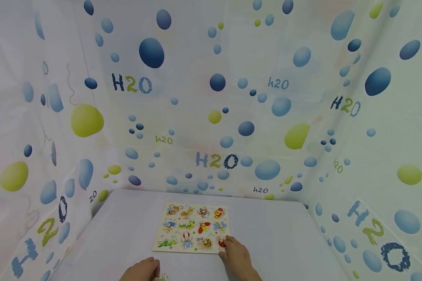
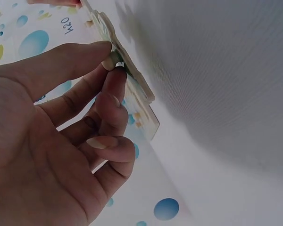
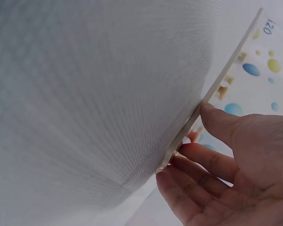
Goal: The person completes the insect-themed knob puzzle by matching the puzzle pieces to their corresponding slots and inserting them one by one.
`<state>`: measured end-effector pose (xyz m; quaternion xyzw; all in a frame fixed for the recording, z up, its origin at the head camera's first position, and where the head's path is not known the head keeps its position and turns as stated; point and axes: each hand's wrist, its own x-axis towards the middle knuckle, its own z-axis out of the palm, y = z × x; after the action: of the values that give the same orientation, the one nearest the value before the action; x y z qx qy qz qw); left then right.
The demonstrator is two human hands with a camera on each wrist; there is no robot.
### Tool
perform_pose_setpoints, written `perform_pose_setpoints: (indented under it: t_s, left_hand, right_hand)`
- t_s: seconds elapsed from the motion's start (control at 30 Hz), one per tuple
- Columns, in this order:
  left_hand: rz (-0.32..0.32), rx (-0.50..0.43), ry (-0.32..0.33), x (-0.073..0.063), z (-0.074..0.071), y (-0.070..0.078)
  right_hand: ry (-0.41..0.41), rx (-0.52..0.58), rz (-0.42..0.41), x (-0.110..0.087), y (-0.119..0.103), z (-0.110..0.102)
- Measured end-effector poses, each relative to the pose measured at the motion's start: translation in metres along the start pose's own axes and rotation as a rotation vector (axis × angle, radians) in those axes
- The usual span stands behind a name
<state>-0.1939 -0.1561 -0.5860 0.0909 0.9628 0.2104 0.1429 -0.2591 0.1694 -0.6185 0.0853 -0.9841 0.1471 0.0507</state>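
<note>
A wooden peg puzzle board (image 1: 195, 253) with several colourful insect pieces lies flat on the white table. My left hand (image 1: 142, 269) is in front of the board's left side. Its thumb and index finger pinch the small round knob (image 2: 112, 60) of a puzzle piece (image 2: 139, 80), seen edge-on in the left wrist view; a bit of its green print shows in the head view. My right hand (image 1: 237, 257) grips the board's near right corner, thumb at the front edge and fingers at the right side, partly covering the red ladybird piece (image 1: 221, 242).
The white tabletop (image 1: 267, 234) runs back to a curtain-like sheet (image 1: 190, 117) printed with blue and green drops and H2O lettering. Similar sheets stand along the left and right sides of the table.
</note>
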Motion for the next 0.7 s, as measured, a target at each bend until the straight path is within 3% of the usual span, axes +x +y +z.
perform_pose_setpoints:
  t_s: [0.3,0.7]
  left_hand:
    - [0.094,-0.051,0.092,0.008,-0.019,-0.004]
    - [0.098,0.011,0.236,0.026,-0.044,-0.01]
  right_hand:
    - [-0.004,0.013,0.002,-0.001,0.0,-0.001]
    - [-0.001,0.007,0.008,-0.002,-0.002,-0.003]
